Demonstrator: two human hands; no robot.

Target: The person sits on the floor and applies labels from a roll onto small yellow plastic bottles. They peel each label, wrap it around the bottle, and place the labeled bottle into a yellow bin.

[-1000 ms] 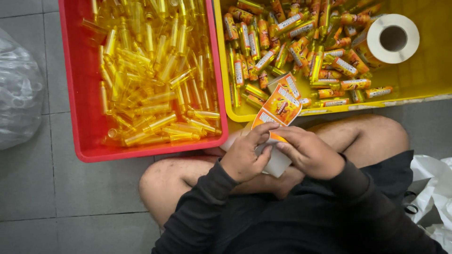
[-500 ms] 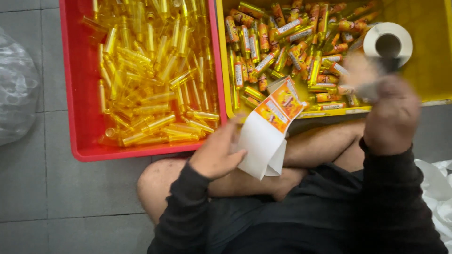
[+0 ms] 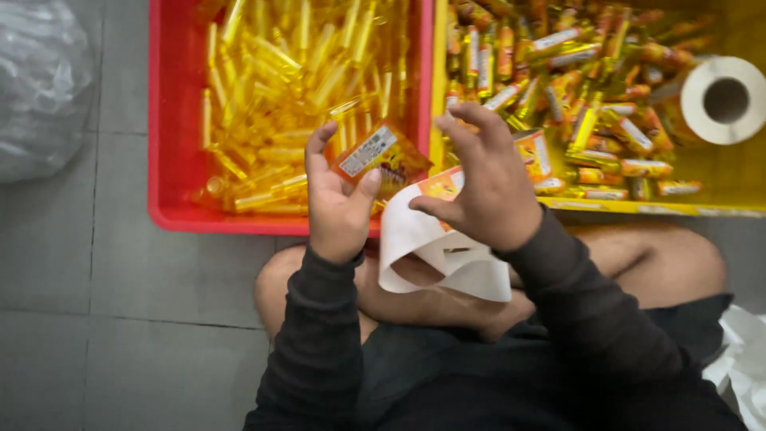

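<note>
On the far left, a clear plastic bag (image 3: 36,88) lies crumpled on the grey tiled floor (image 3: 120,279). Next to it sits a red bin (image 3: 171,211) full of bare yellow tubes (image 3: 271,88).

In front of the red bin, the left hand (image 3: 339,203) pinches an orange sticker label (image 3: 381,156) between the thumb and the fingers. The label is up in the air, just over the near edge of the red bin. It looks thin, light and bendy, and one side is probably sticky, so it is best held by its edges so it does not curl or stick to itself.

Below it a white strip of backing paper (image 3: 435,259) droops over the person's lap. It looks soft and floppy.

The right hand (image 3: 491,187) is spread wide with curled fingers and holds nothing. It hangs just above the strip.

To the right is a yellow bin (image 3: 638,206) with labelled tubes (image 3: 590,96) and a white roll (image 3: 722,100) in its corner.
</note>
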